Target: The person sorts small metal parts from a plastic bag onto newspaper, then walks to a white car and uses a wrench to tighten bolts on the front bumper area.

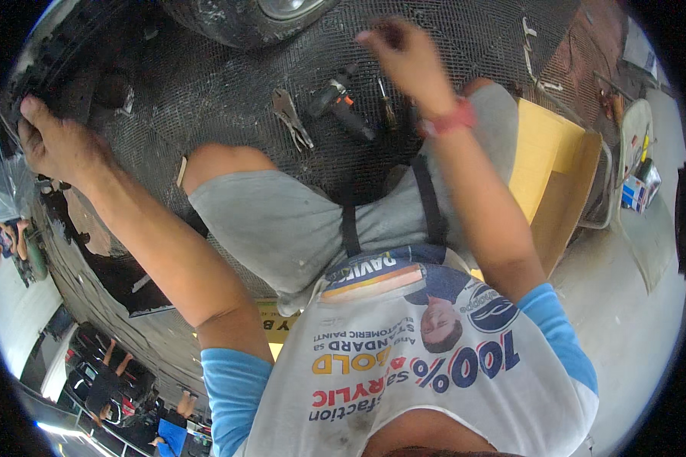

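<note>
At the upper left, my left hand [57, 141] has its fingers curled on the edge of a black part [38, 72]. My right hand [400, 53], with a red band at the wrist, is raised at the top centre; its fingers are bent and blurred, and what they hold, if anything, is unclear. Below and left of it, on a dark ridged mat [190, 84], lie locking pliers [290, 114], a black cordless drill [339, 103] with orange details and a screwdriver [387, 107]. A dark rounded part [244, 19] with a silvery centre is above.
Yellow cardboard [549, 152] is beside my right leg. A plastic chair [636, 129] holding small boxes and tools stands at the right. Clear plastic [0, 190] hangs at the left. A person [8, 244] is at the far left, others [110, 388] at the lower left among dark equipment.
</note>
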A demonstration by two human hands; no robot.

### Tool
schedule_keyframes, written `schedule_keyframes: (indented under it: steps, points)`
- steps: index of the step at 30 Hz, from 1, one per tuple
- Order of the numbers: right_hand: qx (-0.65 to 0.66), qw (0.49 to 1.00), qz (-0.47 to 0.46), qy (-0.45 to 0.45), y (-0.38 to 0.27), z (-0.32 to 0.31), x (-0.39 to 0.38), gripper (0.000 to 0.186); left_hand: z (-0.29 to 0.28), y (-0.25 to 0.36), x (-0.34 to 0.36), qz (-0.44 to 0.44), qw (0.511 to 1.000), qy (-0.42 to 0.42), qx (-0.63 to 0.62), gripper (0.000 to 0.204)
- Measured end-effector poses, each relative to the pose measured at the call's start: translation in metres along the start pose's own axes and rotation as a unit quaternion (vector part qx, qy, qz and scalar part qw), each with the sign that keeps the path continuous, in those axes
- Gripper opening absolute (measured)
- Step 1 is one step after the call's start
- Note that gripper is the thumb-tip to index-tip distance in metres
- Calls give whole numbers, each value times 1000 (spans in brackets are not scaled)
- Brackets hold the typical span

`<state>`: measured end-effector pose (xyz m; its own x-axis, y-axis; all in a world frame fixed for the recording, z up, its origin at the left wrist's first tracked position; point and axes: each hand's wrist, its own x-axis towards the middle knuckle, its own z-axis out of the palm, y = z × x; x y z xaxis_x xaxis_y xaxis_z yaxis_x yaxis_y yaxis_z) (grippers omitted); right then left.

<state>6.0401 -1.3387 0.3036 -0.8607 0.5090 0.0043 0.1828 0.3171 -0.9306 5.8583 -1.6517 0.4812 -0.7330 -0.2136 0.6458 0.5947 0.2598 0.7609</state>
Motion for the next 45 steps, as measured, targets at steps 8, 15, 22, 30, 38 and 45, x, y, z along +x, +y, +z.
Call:
schedule_keyframes:
  steps: [8,15,22,30,38,45]
  points:
    - [-361,848,336,194,177,106,-85,53,-7,-9,10,-12,1000,-22,-4,34]
    - [-350,841,401,100,223,88,-70,47,-45,-2,5,-110,994,-15,22,52]
    - [-127,842,516,92,225,33,-39,29,-9,3,-8,-170,975,-64,-129,25]
    - [345,927,114,95,-45,64,-64,17,-8,12,-9,-149,976,-48,-148,28]
    - [223,948,-188,-129,-235,68,-46,39,-10,-1,-4,-197,966,-61,-154,44]
    - [184,953,-205,-127,-285,98,-30,35,-17,19,6,-170,965,-124,-156,36]
